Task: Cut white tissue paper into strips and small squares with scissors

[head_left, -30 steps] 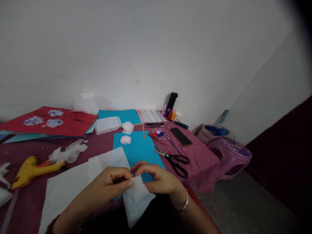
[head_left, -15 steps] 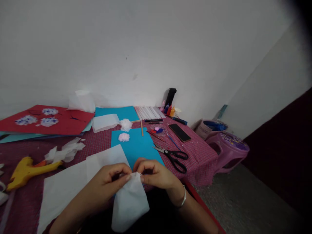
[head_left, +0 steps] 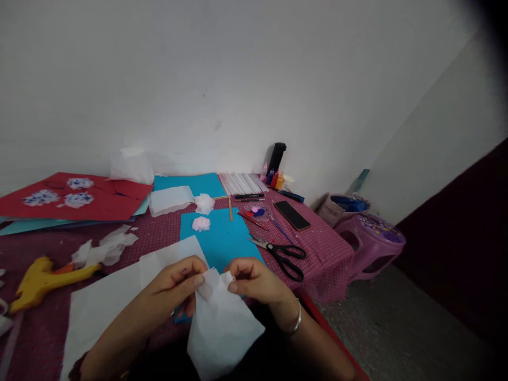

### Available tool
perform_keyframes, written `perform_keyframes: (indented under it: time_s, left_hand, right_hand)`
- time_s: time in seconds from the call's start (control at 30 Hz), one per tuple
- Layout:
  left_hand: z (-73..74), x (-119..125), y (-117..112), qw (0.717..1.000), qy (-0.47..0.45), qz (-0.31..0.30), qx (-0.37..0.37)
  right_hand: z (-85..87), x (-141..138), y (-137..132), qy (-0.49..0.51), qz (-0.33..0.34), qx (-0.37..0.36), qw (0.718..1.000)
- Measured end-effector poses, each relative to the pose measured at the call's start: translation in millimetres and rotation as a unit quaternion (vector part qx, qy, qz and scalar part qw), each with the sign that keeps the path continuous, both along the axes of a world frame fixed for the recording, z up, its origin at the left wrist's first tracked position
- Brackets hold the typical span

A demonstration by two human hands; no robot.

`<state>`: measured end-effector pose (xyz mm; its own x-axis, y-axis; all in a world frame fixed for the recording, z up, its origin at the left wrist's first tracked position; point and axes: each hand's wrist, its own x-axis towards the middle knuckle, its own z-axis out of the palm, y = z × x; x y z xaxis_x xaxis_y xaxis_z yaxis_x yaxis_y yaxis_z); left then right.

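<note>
Both hands are at work at the near edge of the blue card (head_left: pixel 222 238). The left hand (head_left: pixel 180 283) has thumb and forefinger pressed together on the top edge of the white tissue (head_left: pixel 222 333), with its other fingers curled under. The right hand (head_left: pixel 254 280) pinches the same edge from the other side, fingertips tight on the paper, and there is a silver bangle (head_left: pixel 296 320) on that wrist. The two pinches sit close together, with the paper bunched up between them. The rest of the white tissue hangs loose below the hands, just off the near edge of the blue card (it fans out wider towards the bottom).

On the blue card's far end lies a small pale pink tissue flower (head_left: pixel 201 224), and a white one (head_left: pixel 205 203) sits just beyond that edge. Black-handled scissors (head_left: pixel 283 254) lie just to the right of the blue card, with a dark phone (head_left: pixel 292 215) further right and back. A large white sheet (head_left: pixel 111 301) overlaps the card's near left corner. Well to the left of the card are crumpled paper scraps (head_left: pixel 105 248) and a yellow glue gun (head_left: pixel 43 275). A red card (head_left: pixel 75 196) with blue-and-white flowers lies far to the left, towards the wall. A purple stool (head_left: pixel 371 241) stands well off to the right, beyond the table edge.
</note>
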<state>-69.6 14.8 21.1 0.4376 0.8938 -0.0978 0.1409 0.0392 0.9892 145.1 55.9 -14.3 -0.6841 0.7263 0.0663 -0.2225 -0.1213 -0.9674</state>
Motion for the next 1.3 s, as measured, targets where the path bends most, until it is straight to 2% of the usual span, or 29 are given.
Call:
perform_keyframes:
  time_s: [0.13, 0.23, 0.33, 0.43, 0.53, 0.6, 0.7, 0.83, 0.97, 1.1, 1.3]
  left_hand:
    - [1.9, 5.7, 0.4, 0.999, 0.030, -0.030, 0.020]
    - [3.0, 8.9, 1.9, 0.996, 0.069, -0.005, 0.059]
    - [3.7, 7.9, 3.2, 0.982, 0.102, 0.050, 0.153]
    - [4.4, 4.5, 2.6, 0.947, 0.115, 0.104, 0.280]
    - [4.9, 1.9, 0.7, 0.923, 0.122, 0.133, 0.341]
    - [5.2, 1.7, -0.3, 0.924, 0.127, 0.133, 0.336]
    - [5.3, 3.7, -1.1, 0.940, 0.137, 0.122, 0.288]
    - [3.5, 8.6, -1.1, 0.958, 0.153, 0.085, 0.227]
    - [2.7, 12.5, -0.6, 0.958, 0.172, 0.090, 0.212]
    - [7.7, 11.3, -0.1, 0.945, 0.193, 0.108, 0.240]
    - [9.4, 3.1, -0.2, 0.947, 0.177, 0.121, 0.239]
  right_hand:
    - [-1.0, -0.7, -0.3, -0.003, -0.003, 0.017, 1.000]
    - [2.1, -1.7, -1.1, -0.009, -0.023, 0.026, 0.999]
    - [4.4, -3.4, -1.3, -0.006, -0.078, 0.022, 0.997]
    - [1.6, -5.6, 0.4, 0.005, -0.137, 0.021, 0.990]
    - [-4.3, -7.2, 3.9, 0.000, -0.166, 0.055, 0.985]
    - [-5.9, -6.7, 6.3, -0.003, -0.169, 0.087, 0.982]
    - [-0.3, -3.1, 7.5, -0.020, -0.143, 0.162, 0.976]
    - [13.7, 1.8, 3.2, -0.087, -0.054, 0.282, 0.954]
    - [13.9, -0.9, -0.5, -0.118, -0.028, 0.245, 0.962]
    - [2.6, -3.6, 1.8, -0.104, -0.053, 0.194, 0.974]
    - [-3.0, 1.7, 6.4, -0.108, -0.099, 0.190, 0.971]
